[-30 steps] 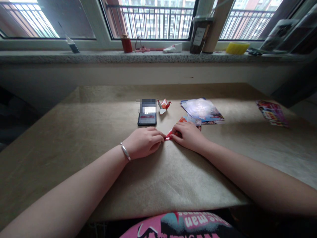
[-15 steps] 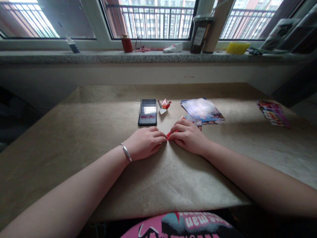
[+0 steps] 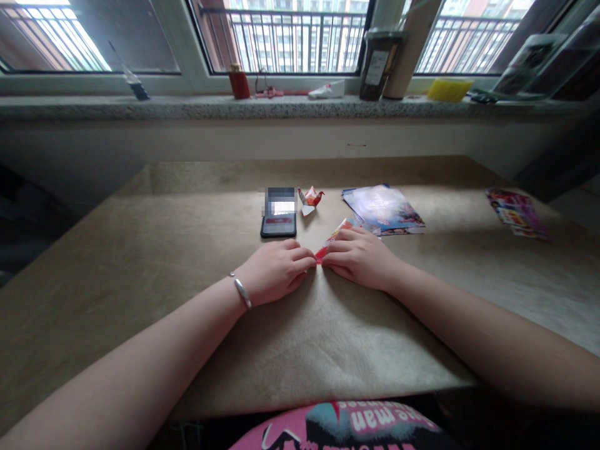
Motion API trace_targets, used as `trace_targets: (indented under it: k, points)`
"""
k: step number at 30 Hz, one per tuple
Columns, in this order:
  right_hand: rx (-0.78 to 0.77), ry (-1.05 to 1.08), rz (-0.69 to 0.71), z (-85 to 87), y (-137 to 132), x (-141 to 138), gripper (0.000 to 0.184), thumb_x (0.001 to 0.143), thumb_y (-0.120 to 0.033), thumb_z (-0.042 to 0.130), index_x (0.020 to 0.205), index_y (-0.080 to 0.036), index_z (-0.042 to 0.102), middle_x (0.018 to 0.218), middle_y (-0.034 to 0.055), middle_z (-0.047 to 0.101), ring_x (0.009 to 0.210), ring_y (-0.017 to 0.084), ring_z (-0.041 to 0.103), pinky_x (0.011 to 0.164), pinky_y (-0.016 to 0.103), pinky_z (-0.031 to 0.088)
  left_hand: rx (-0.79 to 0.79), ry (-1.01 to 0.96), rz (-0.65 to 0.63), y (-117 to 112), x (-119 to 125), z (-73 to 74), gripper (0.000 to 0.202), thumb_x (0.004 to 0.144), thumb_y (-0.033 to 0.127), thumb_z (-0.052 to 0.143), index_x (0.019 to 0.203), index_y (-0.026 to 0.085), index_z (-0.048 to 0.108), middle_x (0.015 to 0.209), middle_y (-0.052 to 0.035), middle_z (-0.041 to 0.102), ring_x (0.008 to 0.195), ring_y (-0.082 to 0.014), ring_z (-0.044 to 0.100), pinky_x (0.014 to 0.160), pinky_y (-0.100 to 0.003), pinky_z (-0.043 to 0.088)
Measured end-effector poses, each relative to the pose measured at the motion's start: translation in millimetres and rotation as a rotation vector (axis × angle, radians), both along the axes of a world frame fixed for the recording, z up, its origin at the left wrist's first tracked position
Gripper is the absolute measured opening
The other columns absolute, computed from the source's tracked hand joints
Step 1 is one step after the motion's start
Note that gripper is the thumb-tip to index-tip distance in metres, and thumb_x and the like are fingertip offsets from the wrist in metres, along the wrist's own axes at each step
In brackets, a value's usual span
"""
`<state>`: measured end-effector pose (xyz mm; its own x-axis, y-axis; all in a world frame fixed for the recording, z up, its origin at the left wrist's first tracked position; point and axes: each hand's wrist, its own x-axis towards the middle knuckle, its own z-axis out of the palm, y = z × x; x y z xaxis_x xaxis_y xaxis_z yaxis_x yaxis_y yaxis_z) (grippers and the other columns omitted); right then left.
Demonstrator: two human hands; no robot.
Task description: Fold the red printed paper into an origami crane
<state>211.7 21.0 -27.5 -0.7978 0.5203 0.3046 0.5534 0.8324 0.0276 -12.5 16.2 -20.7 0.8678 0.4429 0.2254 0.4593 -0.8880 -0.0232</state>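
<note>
A folded piece of red patterned paper (image 3: 334,239) lies on the table between my hands, partly hidden under the right one. My left hand (image 3: 280,270) is closed, its fingertips pressed on the paper's near left corner. From the right, my right hand (image 3: 363,257) presses its closed fingers on the same paper, close to the left fingertips. Just beyond the hands stands a red and white folded paper crane (image 3: 310,199). To its left lies a dark phone (image 3: 279,215) with its screen lit.
A stack of printed paper sheets (image 3: 384,209) lies beyond my right hand. More colourful papers (image 3: 515,212) are at the table's right side. On the stone windowsill (image 3: 187,110) stand a red container (image 3: 239,82), a dark lidded jar (image 3: 379,65) and a yellow block (image 3: 450,90).
My right hand has shifted slightly to the right along the paper. More of the red paper shows between the hands. My left hand has hardly moved.
</note>
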Motion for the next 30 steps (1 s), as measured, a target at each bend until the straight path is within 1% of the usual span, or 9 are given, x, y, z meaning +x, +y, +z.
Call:
trace_targets:
  k: [4,10,18,21,24,27,30]
  points:
    - [-0.003,0.008,0.018,0.3,2,6,0.024,0.089,-0.026,0.044,0.087,-0.025,0.068,0.087,0.0032,0.068,0.085,0.019,0.05,0.08,0.033,0.033,-0.014,-0.001,-0.008,1,-1,-1.0,0.023,0.087,0.017,0.043,0.103,0.017,0.06,0.105,-0.006,0.063,0.091,-0.0177,0.053,0.08,-0.031,0.048]
    - [0.024,0.012,0.027,-1.7,2,8,0.026,0.091,-0.027,0.042,0.087,-0.024,0.068,0.087,0.002,0.068,0.083,0.019,0.051,0.076,0.032,0.035,-0.002,0.029,0.005,1,0,-3.0,0.028,0.088,0.018,0.042,0.112,0.021,0.057,0.107,-0.0045,0.061,0.091,-0.0183,0.051,0.081,-0.032,0.046]
    - [-0.004,0.037,0.034,-3.9,3,7,0.025,0.089,-0.025,0.043,0.088,-0.024,0.068,0.088,0.0036,0.067,0.083,0.018,0.053,0.075,0.032,0.038,0.018,0.05,0.012,0,3,-3.4,0.024,0.089,0.02,0.042,0.106,0.017,0.058,0.103,-0.0066,0.061,0.091,-0.0187,0.052,0.081,-0.032,0.046]
    - [-0.044,0.059,0.073,-3.7,5,11,0.023,0.087,-0.021,0.045,0.091,-0.023,0.067,0.092,0.0042,0.066,0.083,0.017,0.054,0.075,0.03,0.04,0.01,0.051,-0.01,2,0,-2.1,0.023,0.088,0.02,0.043,0.105,0.016,0.058,0.103,-0.0064,0.062,0.091,-0.0187,0.053,0.08,-0.032,0.047]
    - [-0.068,0.062,0.09,-4.1,5,15,0.023,0.087,-0.02,0.045,0.092,-0.021,0.067,0.091,0.0051,0.066,0.082,0.017,0.055,0.075,0.03,0.042,-0.005,0.05,-0.02,5,-6,1.2,0.022,0.088,0.02,0.043,0.101,0.016,0.061,0.102,-0.0052,0.064,0.089,-0.0182,0.054,0.079,-0.032,0.048]
    - [-0.048,0.084,0.11,-5.9,6,16,0.023,0.088,-0.02,0.044,0.092,-0.02,0.067,0.087,0.0058,0.065,0.08,0.017,0.054,0.073,0.03,0.043,-0.034,0.047,-0.018,9,-12,5.1,0.022,0.089,0.019,0.042,0.098,0.019,0.062,0.103,-0.0026,0.066,0.088,-0.0168,0.056,0.077,-0.03,0.048]
    - [-0.019,0.102,0.118,-8.5,6,13,0.023,0.088,-0.019,0.044,0.089,-0.019,0.067,0.086,0.0059,0.065,0.079,0.017,0.054,0.072,0.03,0.043,-0.05,0.036,-0.026,11,-16,6.1,0.022,0.088,0.017,0.043,0.096,0.019,0.063,0.104,-0.0026,0.066,0.09,-0.0165,0.056,0.078,-0.029,0.048]
